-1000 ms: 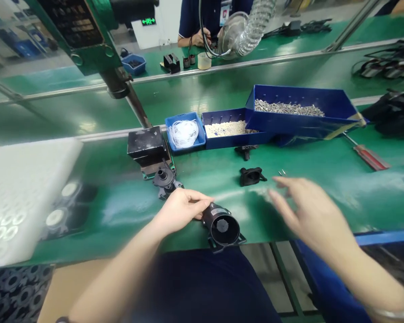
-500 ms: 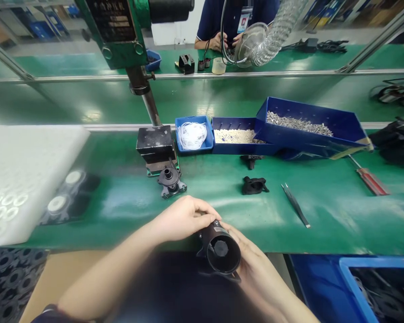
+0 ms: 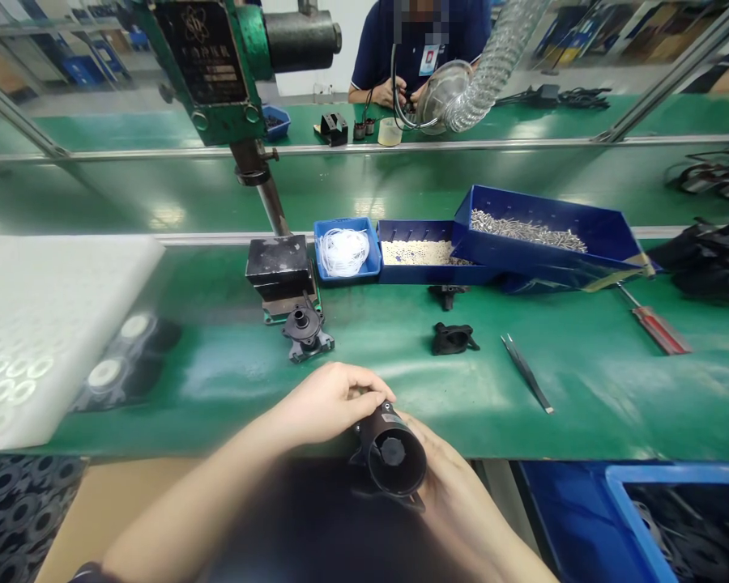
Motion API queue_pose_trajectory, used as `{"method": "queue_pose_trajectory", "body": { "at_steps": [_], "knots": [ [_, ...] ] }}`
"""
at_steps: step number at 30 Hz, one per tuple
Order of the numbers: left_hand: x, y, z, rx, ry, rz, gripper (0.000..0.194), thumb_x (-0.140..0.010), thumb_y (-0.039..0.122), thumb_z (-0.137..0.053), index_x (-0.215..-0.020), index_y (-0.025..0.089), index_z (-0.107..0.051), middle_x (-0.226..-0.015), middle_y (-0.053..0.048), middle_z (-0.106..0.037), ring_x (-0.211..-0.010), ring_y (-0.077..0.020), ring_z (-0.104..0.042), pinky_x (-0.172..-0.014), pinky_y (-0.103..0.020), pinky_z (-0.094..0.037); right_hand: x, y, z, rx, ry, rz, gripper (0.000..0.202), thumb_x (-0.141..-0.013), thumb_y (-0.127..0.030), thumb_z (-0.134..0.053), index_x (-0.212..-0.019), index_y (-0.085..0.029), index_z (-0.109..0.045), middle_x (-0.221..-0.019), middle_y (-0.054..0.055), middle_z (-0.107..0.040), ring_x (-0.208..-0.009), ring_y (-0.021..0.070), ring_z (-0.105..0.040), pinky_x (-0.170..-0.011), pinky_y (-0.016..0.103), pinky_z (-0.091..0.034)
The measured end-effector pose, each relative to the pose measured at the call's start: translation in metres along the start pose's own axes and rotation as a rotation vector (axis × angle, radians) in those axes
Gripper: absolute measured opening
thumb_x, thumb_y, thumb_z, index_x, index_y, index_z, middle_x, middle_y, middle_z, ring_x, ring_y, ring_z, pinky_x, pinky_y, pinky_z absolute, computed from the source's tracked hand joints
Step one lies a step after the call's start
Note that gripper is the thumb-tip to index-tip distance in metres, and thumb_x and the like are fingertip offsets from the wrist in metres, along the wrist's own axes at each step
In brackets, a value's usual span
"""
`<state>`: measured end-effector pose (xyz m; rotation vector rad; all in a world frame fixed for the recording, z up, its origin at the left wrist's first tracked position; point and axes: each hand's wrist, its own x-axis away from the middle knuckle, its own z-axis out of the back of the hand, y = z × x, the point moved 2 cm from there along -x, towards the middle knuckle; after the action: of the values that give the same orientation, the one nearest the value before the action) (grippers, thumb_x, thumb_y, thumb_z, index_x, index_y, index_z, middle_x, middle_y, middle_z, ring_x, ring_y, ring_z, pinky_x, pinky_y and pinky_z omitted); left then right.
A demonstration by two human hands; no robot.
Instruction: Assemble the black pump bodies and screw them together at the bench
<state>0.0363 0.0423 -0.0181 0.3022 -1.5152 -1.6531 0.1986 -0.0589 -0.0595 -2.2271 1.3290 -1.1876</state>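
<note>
At the near edge of the green surface (image 3: pixel 401 380), both hands grasp a black cylindrical housing (image 3: pixel 392 457) with its open round end toward the camera: the left hand (image 3: pixel 331 401) curls over its top and the right hand (image 3: pixel 455 486) cups it from below and the side. Just beyond lie a black pump part (image 3: pixel 307 332), a small black fitting (image 3: pixel 454 338) and tweezers (image 3: pixel 526 372). Farther back, three blue bins stand in a row: one with white tubing (image 3: pixel 345 249), one with pale small parts (image 3: pixel 419 253) and a tilted one with metal screws (image 3: pixel 547 235). A red-handled screwdriver (image 3: pixel 656 328) lies to the right, a white foam tray (image 3: pixel 42 324) to the left. A green press (image 3: pixel 219 65) rises behind, and across a second green bench a person (image 3: pixel 419 48) in dark blue works beside a ribbed hose (image 3: pixel 492 73).
</note>
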Motion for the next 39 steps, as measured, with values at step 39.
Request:
{"method": "queue_pose_trajectory", "body": {
  "at_steps": [39],
  "knots": [
    [0.034,0.017,-0.046,-0.06,0.558,-0.403,0.021,-0.089,0.026,-0.062,-0.109,0.026,-0.06,-0.126,-0.008,-0.055,-0.122,-0.0236,-0.052,-0.105,-0.042,-0.042,-0.007,-0.012,-0.024,0.164,0.183,0.583,0.066,-0.084,-0.033,-0.074,-0.141,-0.034,-0.042,-0.126,0.004,-0.062,-0.122,0.0199,-0.057,-0.103,0.032,-0.049]
  ]
}}
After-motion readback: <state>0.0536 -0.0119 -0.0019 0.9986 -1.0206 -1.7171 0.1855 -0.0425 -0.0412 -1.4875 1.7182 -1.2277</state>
